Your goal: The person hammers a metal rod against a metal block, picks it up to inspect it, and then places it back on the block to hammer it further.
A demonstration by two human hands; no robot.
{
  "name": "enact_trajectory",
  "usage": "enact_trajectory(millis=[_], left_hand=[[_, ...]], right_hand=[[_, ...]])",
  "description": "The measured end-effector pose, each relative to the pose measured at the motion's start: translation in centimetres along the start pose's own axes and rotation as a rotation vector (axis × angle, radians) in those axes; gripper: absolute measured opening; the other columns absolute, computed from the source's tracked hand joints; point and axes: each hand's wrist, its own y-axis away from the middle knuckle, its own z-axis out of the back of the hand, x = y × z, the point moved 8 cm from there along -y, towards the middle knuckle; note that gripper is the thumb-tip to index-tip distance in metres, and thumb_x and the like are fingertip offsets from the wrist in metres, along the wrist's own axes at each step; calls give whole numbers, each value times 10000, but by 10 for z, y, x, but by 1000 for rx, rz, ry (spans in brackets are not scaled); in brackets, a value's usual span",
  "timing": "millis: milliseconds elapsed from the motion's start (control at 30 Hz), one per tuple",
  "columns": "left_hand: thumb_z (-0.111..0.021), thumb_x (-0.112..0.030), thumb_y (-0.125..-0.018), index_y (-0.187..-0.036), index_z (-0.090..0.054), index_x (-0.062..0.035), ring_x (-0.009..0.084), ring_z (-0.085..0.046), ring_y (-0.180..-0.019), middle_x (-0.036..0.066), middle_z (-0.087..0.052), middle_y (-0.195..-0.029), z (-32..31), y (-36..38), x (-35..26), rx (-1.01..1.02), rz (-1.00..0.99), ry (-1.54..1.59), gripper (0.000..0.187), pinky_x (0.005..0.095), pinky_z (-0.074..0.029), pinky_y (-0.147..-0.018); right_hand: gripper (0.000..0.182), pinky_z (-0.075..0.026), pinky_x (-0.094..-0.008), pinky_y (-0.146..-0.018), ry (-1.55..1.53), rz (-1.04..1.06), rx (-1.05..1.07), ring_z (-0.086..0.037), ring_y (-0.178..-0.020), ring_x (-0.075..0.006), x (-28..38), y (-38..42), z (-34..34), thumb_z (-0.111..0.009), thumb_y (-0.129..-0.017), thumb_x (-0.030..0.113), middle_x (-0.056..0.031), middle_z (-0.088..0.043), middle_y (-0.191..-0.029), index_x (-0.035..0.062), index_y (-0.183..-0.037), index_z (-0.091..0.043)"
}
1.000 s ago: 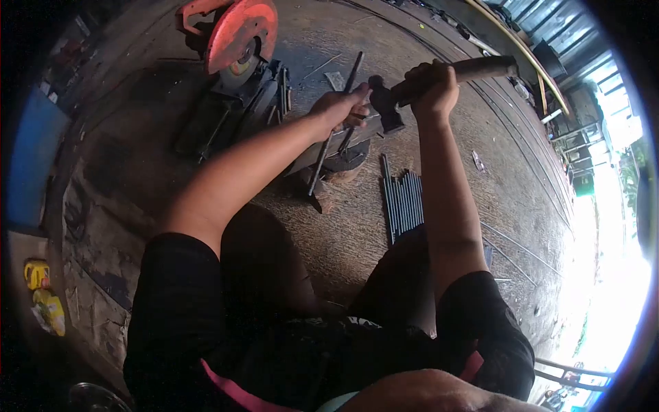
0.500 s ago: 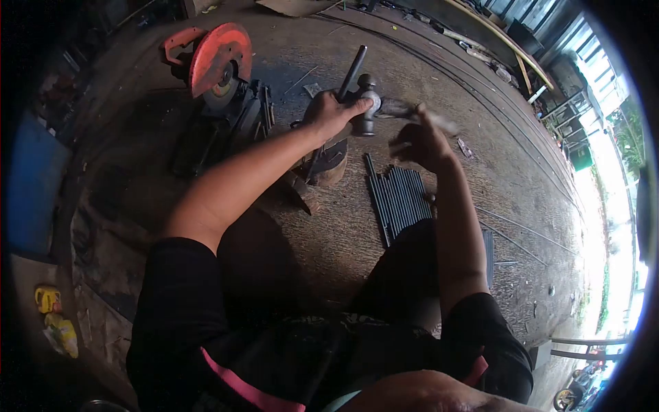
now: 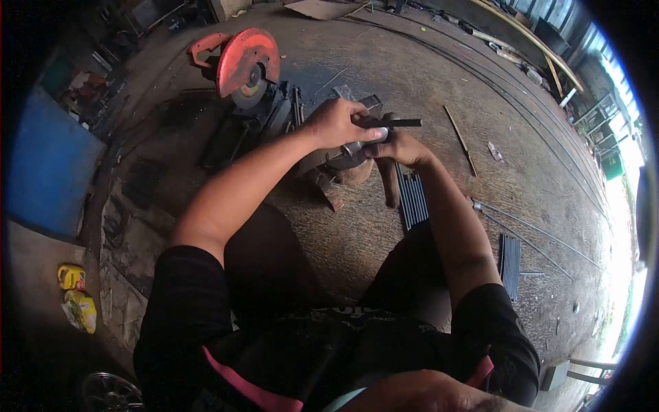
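My left hand (image 3: 335,123) is closed around a short dark metal rod (image 3: 405,123) whose end sticks out to the right, level over a small block on the ground. My right hand (image 3: 403,148) sits just below it, gripping a hammer (image 3: 390,184) close to its head; the wooden handle points down toward me. The two hands touch. The block under them is mostly hidden. A bundle of short dark rods (image 3: 413,199) lies on the dirt floor right beside my right wrist.
An orange-guarded cut-off saw (image 3: 247,58) stands beyond my left hand. A second rod bundle (image 3: 509,255) and long thin bars (image 3: 535,230) lie to the right. There is a blue panel (image 3: 48,165) at left and yellow containers (image 3: 72,278) at lower left.
The hammer was raised a second ago and swung down; now my right hand holds it low near its head. The rod has turned from upright to level in my left hand.
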Motion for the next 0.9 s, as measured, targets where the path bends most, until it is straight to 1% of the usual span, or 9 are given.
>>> enact_trajectory(millis=[100, 200, 233, 333, 467, 500, 667, 733, 900], left_hand=[[-738, -547, -740, -980, -671, -12, 297, -682, -827, 145, -700, -841, 6, -7, 23, -39, 42, 171, 591, 376, -515, -759], [-728, -562, -744, -1021, -662, -11, 319, -672, -917, 182, -694, -945, 25, -15, 56, -224, 204, -132, 620, 385, -507, -810], [-599, -556, -862, -1151, -602, 15, 344, -646, -988, 194, -676, -1025, 19, -19, 78, -121, 324, -138, 640, 424, -476, -863], [-519, -486, -916, -1087, -621, -3, 336, -639, -999, 193, -672, -1013, 17, -25, 126, -271, 514, -125, 522, 447, -460, -867], [-401, -317, -944, -1033, -627, 40, 439, -592, -1041, 296, -620, -1073, -10, -36, 127, -96, 281, -202, 432, 492, -453, -905], [-392, -319, -984, -1046, -623, -18, 428, -585, -1036, 241, -636, -1072, -19, -39, 128, -27, 274, -299, 384, 503, -451, -873], [-394, -313, -996, -1091, -612, -5, 426, -586, -1040, 250, -628, -1084, -34, -35, 134, 52, 335, -323, 389, 512, -449, -885], [-390, -308, -1000, -1110, -606, 1, 427, -584, -1046, 253, -624, -1093, -33, -38, 134, 49, 322, -326, 392, 515, -449, -888], [-374, -317, -1004, -1080, -588, 9, 432, -582, -1043, 259, -623, -1076, -33, -42, 141, 93, 309, -298, 398, 514, -453, -878]], right_hand=[[279, -488, -313, -645, -524, -29, -61, -602, -702, -163, 2, -7, -13, -678, -788, 169, -58, -597, -723, 26, -1015, -601], [283, -460, -320, -594, -488, -235, -189, -572, -662, -150, -47, -17, -1, -662, -800, 176, -43, -581, -724, 19, -1022, -586], [235, -418, -309, -537, -477, -252, -282, -530, -607, -132, -44, -12, 5, -652, -817, 201, -15, -548, -706, 22, -957, -593], [252, -392, -296, -504, -441, -267, -510, -504, -572, -120, -63, -9, 34, -646, -843, 265, -6, -538, -694, 32, -916, -587], [486, -395, -292, -483, -789, -174, -609, -493, -540, -136, -63, -9, 52, -584, -890, 538, -14, -514, -666, 52, -884, -575], [538, -398, -297, -472, -758, -203, -683, -501, -527, -145, -62, -7, 58, -529, -902, 594, -17, -504, -651, 59, -873, -576], [542, -420, -305, -483, -627, -202, -824, -532, -535, -154, -58, -12, 76, -500, -931, 562, -35, -528, -635, 33, -863, -595], [586, -442, -308, -507, -282, -249, -942, -567, -559, -154, -54, -13, 91, -496, -933, 565, -53, -567, -631, 0, -830, -612], [563, -462, -309, -523, -76, -20, -1048, -580, -534, -146, 24, -17, 114, -568, -915, 515, -76, -600, -616, -36, -821, -631]])
